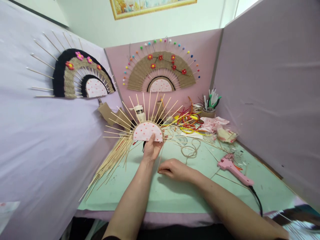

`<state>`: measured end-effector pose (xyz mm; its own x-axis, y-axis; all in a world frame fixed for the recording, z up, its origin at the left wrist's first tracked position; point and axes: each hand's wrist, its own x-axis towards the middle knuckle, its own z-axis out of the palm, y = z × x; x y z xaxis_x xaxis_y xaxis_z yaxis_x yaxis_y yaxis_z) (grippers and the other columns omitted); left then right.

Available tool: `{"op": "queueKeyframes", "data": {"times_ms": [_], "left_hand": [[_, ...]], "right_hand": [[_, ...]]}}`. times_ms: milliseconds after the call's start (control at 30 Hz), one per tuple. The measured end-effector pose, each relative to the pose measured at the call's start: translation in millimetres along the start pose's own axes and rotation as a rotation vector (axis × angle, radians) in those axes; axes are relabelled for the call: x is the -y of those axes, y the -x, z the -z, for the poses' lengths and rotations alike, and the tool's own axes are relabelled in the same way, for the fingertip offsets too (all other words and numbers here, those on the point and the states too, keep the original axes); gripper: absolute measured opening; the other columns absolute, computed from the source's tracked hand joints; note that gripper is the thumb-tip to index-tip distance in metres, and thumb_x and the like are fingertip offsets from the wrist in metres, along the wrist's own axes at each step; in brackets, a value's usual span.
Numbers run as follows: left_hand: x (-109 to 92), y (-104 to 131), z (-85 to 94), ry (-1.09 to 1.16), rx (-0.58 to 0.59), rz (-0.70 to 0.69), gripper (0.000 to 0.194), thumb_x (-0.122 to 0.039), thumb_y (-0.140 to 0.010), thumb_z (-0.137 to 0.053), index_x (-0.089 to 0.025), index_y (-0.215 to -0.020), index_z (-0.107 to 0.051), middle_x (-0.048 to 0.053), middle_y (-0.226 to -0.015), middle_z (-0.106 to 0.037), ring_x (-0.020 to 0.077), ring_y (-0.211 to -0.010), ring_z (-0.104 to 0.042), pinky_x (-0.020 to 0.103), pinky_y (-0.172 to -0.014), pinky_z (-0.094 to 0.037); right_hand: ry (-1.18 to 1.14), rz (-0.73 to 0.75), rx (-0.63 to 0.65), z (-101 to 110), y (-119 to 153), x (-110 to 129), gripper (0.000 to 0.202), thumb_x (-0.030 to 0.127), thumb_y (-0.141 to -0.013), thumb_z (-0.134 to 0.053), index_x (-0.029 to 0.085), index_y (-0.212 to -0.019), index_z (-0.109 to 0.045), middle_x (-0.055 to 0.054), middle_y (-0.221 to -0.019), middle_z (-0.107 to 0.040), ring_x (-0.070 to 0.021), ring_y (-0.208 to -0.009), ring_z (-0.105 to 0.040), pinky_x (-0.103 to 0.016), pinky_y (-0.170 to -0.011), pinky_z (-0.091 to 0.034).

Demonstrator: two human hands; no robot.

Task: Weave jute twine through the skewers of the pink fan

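Observation:
My left hand [153,149] grips a half-round piece [143,130] covered in pink dotted fabric, thumb on its front and fingers behind. Thin wooden sticks [149,106] fan out from its curved edge like rays. A strand of twine [161,154] hangs from the piece's lower right corner. Its lower end runs to the pinched fingertips of my right hand [172,169], held low over the table. More twine [191,151] lies in loose loops to the right of the hands.
Loose sticks [112,161] lie in a pile at left. A pink glue gun [235,170] with a black cord rests at right. Colourful pipe cleaners [186,121] and fabric scraps [213,124] crowd the back. Two finished fan decorations [161,71] hang on the partitions.

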<state>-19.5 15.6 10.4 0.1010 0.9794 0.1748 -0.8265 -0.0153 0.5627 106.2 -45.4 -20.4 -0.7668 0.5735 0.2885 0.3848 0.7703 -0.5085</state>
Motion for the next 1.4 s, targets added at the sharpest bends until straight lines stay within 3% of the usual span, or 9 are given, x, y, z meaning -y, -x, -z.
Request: {"op": "queueKeyframes", "data": {"times_ms": [300, 733, 867, 1000, 1200, 1400], "left_hand": [[-1, 3, -1.7, -0.009, 0.053, 0.099, 0.021, -0.027, -0.083, -0.051, -0.020, -0.102, -0.059, 0.007, -0.098, -0.066, 0.0173, -0.093, -0.060, 0.035, -0.082, -0.046], [-6, 1, -0.9, 0.021, -0.047, 0.088, 0.026, -0.037, -0.084, -0.049, -0.019, -0.100, -0.059, 0.005, -0.099, -0.065, 0.0151, -0.090, -0.060, 0.027, -0.074, -0.047], [-6, 4, -3.4, -0.013, -0.050, 0.118, 0.033, -0.040, -0.083, -0.049, -0.015, -0.101, -0.059, 0.007, -0.098, -0.065, 0.0139, -0.084, -0.061, 0.023, -0.071, -0.048], [-4, 5, -3.2, -0.035, -0.057, 0.137, 0.033, -0.042, -0.082, -0.051, -0.016, -0.100, -0.060, 0.006, -0.092, -0.066, 0.0131, -0.077, -0.061, 0.026, -0.072, -0.048], [-3, 3, -0.9, -0.048, -0.039, 0.180, 0.031, -0.040, -0.080, -0.055, -0.015, -0.098, -0.060, 0.006, -0.089, -0.066, 0.0128, -0.071, -0.060, 0.026, -0.067, -0.047], [-4, 8, -3.5, -0.064, -0.045, 0.287, 0.027, -0.037, -0.080, -0.054, -0.015, -0.094, -0.060, 0.006, -0.084, -0.067, 0.0141, -0.068, -0.061, 0.032, -0.074, -0.048]], "right_hand": [[0.057, -0.060, 0.026, -1, 5, -6, 0.020, 0.018, -0.082, -0.048, 0.019, -0.086, -0.068, -0.003, -0.084, -0.070, -0.0143, -0.074, -0.060, -0.020, -0.064, -0.037], [0.061, -0.114, 0.021, 5, 7, -8, 0.019, 0.019, -0.083, -0.048, 0.020, -0.083, -0.068, -0.003, -0.079, -0.069, -0.0141, -0.073, -0.059, -0.021, -0.063, -0.035], [0.162, -0.227, -0.020, 9, 9, -10, 0.020, 0.019, -0.082, -0.048, 0.020, -0.078, -0.067, -0.004, -0.078, -0.068, -0.0147, -0.072, -0.058, -0.021, -0.059, -0.032], [0.248, -0.425, -0.132, 15, 11, -19, 0.022, 0.023, -0.083, -0.045, 0.021, -0.079, -0.067, -0.005, -0.079, -0.068, -0.0160, -0.072, -0.058, -0.023, -0.057, -0.029], [0.221, -0.696, -0.424, 30, 16, -34, 0.025, 0.029, -0.082, -0.043, 0.020, -0.074, -0.064, -0.005, -0.073, -0.066, -0.0156, -0.066, -0.055, -0.023, -0.054, -0.028], [-0.041, -0.646, -0.858, 44, 20, -41, 0.030, 0.040, -0.081, -0.044, 0.017, -0.081, -0.063, -0.004, -0.067, -0.063, -0.0154, -0.060, -0.052, -0.024, -0.056, -0.034]]}}
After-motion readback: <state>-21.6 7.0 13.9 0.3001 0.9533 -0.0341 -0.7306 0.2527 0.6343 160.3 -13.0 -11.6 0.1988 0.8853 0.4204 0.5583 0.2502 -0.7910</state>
